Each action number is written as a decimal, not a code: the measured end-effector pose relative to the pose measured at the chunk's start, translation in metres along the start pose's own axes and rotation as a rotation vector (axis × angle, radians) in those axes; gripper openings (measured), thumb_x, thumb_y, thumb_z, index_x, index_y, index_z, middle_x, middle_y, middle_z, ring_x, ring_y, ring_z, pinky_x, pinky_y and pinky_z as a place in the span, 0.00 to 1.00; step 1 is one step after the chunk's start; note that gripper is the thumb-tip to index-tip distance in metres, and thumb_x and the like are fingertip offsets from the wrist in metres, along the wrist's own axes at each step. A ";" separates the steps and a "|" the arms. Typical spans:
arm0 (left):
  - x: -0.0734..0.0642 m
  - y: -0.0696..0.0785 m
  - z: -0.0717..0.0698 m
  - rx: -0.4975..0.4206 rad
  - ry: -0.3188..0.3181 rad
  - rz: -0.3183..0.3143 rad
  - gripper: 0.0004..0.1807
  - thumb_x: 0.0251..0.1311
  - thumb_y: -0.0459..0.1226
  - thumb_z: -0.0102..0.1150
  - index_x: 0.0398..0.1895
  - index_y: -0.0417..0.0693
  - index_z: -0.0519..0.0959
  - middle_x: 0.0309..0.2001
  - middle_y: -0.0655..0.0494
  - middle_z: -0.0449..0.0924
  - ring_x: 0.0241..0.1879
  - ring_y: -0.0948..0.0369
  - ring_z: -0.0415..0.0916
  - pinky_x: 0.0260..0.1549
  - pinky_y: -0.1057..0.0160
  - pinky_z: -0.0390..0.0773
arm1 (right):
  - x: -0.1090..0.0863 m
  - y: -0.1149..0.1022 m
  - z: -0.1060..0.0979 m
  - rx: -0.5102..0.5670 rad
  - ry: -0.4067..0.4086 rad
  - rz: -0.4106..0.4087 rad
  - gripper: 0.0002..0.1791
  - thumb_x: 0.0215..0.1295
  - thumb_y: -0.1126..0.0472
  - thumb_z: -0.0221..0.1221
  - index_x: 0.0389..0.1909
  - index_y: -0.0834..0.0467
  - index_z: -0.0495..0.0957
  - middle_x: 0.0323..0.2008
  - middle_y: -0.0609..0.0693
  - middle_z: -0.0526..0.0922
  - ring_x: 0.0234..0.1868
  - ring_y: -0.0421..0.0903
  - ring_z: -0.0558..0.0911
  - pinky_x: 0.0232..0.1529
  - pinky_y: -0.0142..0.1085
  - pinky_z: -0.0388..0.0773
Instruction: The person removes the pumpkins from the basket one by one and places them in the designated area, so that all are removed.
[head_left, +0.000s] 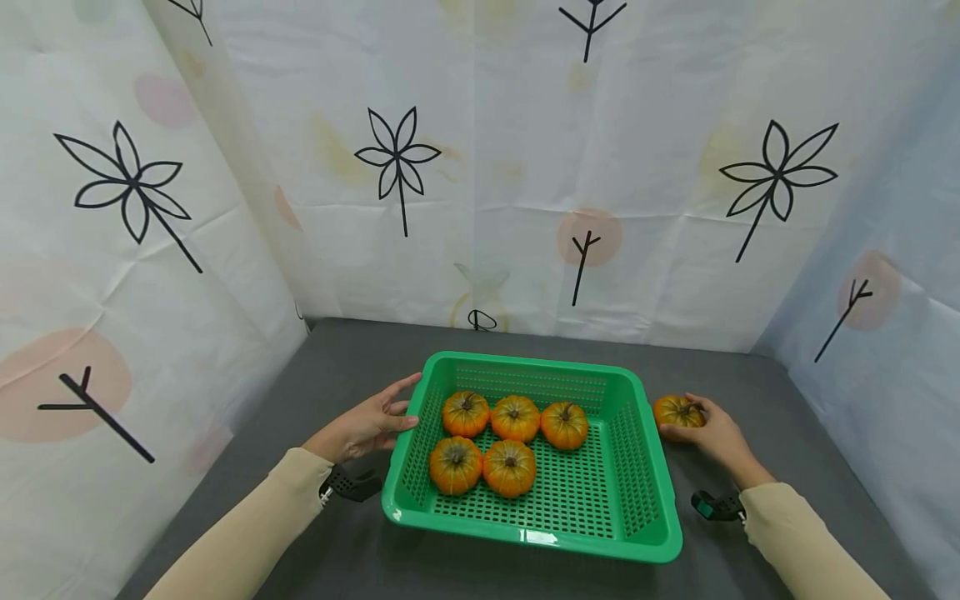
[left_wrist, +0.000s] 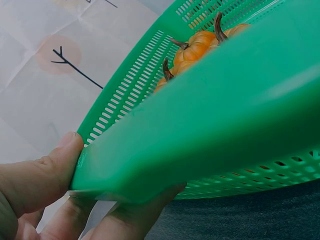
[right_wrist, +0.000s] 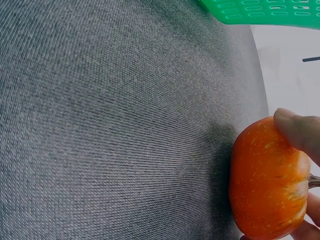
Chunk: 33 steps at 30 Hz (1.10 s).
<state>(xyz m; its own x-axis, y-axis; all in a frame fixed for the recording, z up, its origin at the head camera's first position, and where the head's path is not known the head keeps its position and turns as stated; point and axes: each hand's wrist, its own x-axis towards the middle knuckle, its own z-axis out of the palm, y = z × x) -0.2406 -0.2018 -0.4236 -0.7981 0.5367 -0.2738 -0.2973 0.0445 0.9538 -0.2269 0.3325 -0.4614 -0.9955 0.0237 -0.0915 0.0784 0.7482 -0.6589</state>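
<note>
A green plastic basket (head_left: 525, 537) with slotted walls holds several small orange pumpkins (head_left: 510, 468), grouped toward its left side. At its left rim, my left hand (head_left: 366, 427) grips the edge. In the left wrist view the thumb (left_wrist: 62, 155) lies on the outer side of the basket rim (left_wrist: 165, 145), with fingers curled beneath it. Just right of the basket, my right hand (head_left: 716, 435) holds another small pumpkin (head_left: 672, 410). The right wrist view shows the thumb (right_wrist: 300, 131) on one side of that pumpkin (right_wrist: 265, 185) and fingertips on the other, partly cut off.
The dark grey table (head_left: 360, 350) is bordered by white cloth walls (head_left: 517, 167) printed with black flower and twig drawings, at the back and both sides. Dark straps with small devices (head_left: 348, 483) sit on both wrists, over pale sleeves.
</note>
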 end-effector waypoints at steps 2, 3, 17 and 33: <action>0.000 0.000 0.000 0.001 0.000 -0.001 0.48 0.67 0.28 0.54 0.79 0.61 0.35 0.73 0.35 0.51 0.56 0.47 0.77 0.47 0.49 0.83 | 0.000 0.000 0.000 -0.002 0.000 0.001 0.51 0.62 0.45 0.63 0.72 0.72 0.49 0.67 0.79 0.52 0.63 0.75 0.60 0.57 0.67 0.65; 0.000 0.000 0.000 0.001 0.000 -0.002 0.48 0.67 0.28 0.54 0.79 0.61 0.35 0.73 0.35 0.51 0.56 0.47 0.77 0.47 0.49 0.83 | 0.000 -0.001 0.000 -0.002 0.000 0.001 0.51 0.62 0.45 0.63 0.72 0.72 0.49 0.67 0.79 0.52 0.62 0.75 0.60 0.57 0.67 0.65; -0.001 0.001 0.000 -0.010 -0.010 -0.001 0.48 0.67 0.28 0.55 0.79 0.63 0.37 0.73 0.35 0.51 0.58 0.44 0.75 0.49 0.47 0.82 | 0.002 -0.002 -0.001 -0.019 -0.016 0.018 0.51 0.63 0.46 0.63 0.73 0.72 0.48 0.67 0.79 0.52 0.63 0.74 0.60 0.59 0.66 0.65; 0.000 0.000 -0.001 -0.007 -0.012 0.005 0.48 0.66 0.29 0.55 0.79 0.63 0.37 0.73 0.36 0.52 0.57 0.45 0.76 0.49 0.47 0.82 | 0.000 -0.001 -0.001 -0.005 -0.005 0.002 0.51 0.62 0.45 0.63 0.73 0.71 0.49 0.67 0.79 0.52 0.63 0.75 0.60 0.57 0.67 0.65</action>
<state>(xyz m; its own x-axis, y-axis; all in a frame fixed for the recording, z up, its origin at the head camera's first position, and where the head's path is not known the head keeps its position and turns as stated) -0.2410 -0.2027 -0.4241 -0.7934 0.5466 -0.2679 -0.2971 0.0364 0.9541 -0.2271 0.3320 -0.4602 -0.9951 0.0219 -0.0964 0.0800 0.7513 -0.6551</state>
